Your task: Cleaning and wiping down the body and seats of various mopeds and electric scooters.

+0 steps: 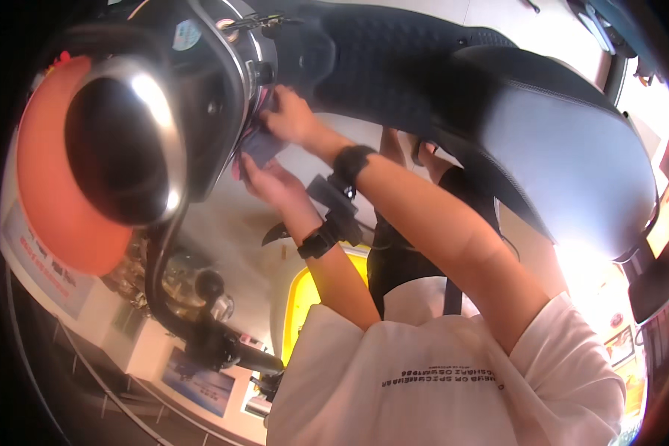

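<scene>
A dark grey-blue cloth (262,149), with pinkish parts at its edges, lies against the inner side of a scooter's black front panel (214,104). My left hand (271,182) grips its lower end, with the thumb and fingers closed on it. Just above, my right hand (291,117) has its fingers bent and pressed on the cloth's upper part at the panel's edge. Part of the cloth is hidden behind the fingers. Dark bands with small black devices circle both wrists.
The scooter's ribbed footboard (383,70) and black seat (572,141) extend to the right. Keys (264,21) hang near the panel's top. At left are a chrome-rimmed black round part (115,141) and an orange rounded shape (41,163). Something yellow (299,297) stands below my left forearm.
</scene>
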The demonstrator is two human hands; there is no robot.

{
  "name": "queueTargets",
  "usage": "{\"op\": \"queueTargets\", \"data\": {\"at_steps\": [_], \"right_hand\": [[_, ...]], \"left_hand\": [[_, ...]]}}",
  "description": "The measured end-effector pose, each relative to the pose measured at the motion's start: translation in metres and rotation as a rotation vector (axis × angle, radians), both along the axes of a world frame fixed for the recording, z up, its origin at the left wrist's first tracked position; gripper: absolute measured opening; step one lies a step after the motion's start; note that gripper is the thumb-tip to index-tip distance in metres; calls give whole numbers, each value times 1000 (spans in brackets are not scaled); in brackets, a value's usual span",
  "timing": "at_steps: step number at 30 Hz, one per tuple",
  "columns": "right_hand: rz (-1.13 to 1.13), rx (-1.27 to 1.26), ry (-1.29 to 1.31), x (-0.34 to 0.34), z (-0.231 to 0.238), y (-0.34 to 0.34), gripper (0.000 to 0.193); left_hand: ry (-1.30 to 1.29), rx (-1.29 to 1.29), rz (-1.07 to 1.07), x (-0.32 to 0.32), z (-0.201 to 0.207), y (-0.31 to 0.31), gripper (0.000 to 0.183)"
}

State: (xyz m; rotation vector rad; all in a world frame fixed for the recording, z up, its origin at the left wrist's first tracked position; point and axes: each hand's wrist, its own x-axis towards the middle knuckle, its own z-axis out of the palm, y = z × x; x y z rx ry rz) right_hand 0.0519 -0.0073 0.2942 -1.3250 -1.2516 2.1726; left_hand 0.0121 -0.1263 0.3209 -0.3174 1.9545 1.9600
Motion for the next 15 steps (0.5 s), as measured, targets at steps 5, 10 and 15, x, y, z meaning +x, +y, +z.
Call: {"op": "queueTargets", "data": {"at_steps": [5,10,15], "right_hand": [[57,442,242,12,22,-41,42],[295,608,-82,-2,31,-23,38],[663,726,-220,9,37,6,40]], "left_hand": [[415,-244,-81,28,40,5,34],[730,-458,-360,23,22,-12,38],[779,-663,-669,9,20,-9,51]]}}
